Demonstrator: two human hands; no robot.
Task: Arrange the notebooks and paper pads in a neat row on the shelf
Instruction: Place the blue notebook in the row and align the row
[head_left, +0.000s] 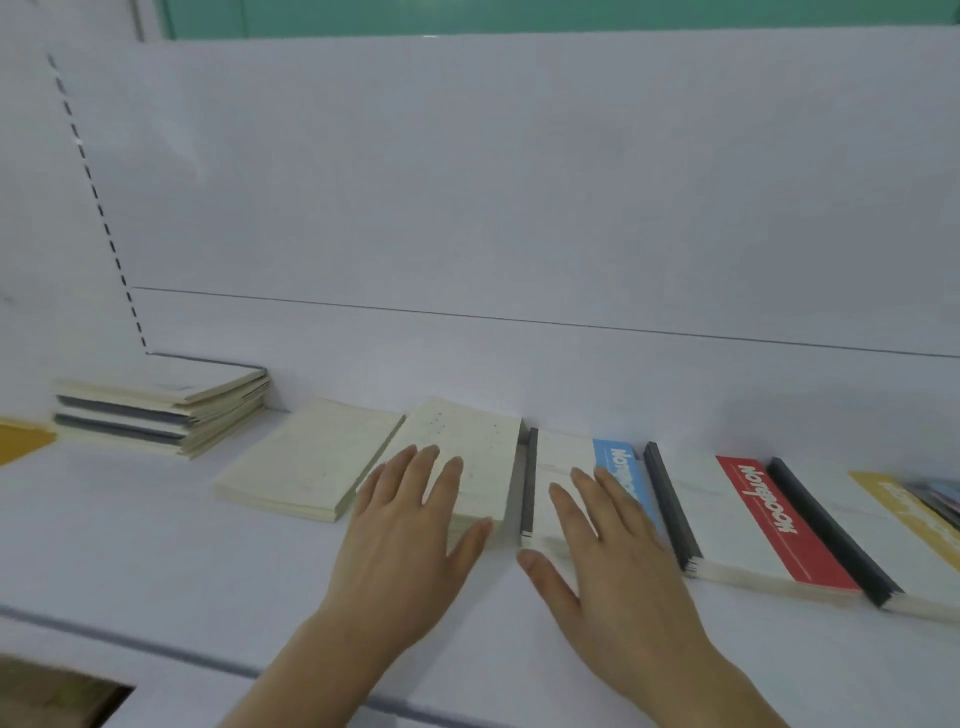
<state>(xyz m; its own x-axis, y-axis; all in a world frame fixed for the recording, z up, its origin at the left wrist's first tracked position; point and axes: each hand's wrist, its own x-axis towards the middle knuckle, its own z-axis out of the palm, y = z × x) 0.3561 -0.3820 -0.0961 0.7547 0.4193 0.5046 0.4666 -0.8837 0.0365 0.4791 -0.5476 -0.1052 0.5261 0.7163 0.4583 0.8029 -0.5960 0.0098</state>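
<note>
Row part-formed along the shelf's (156, 545) back edge: cream pad (470, 457) under the flat, open left hand (410, 540), blue notebook (563, 467) under the flat, open right hand (618, 561), red notebook (748, 519) aligned; back-left stack (161, 410) apparently remains unsorted.

This looks like a stationery shop — the white metal shelf (156, 545) has a plain back panel (467, 182) and a slotted upright (96, 197) (the kind retail gondola units use). Identical stock lies in a row: 2 cream paper pads (306, 457), then 3 stacks of black-spined "Notebook" notebooks (748, 525), with another pile of notebooks (166, 410) at the left.
</note>
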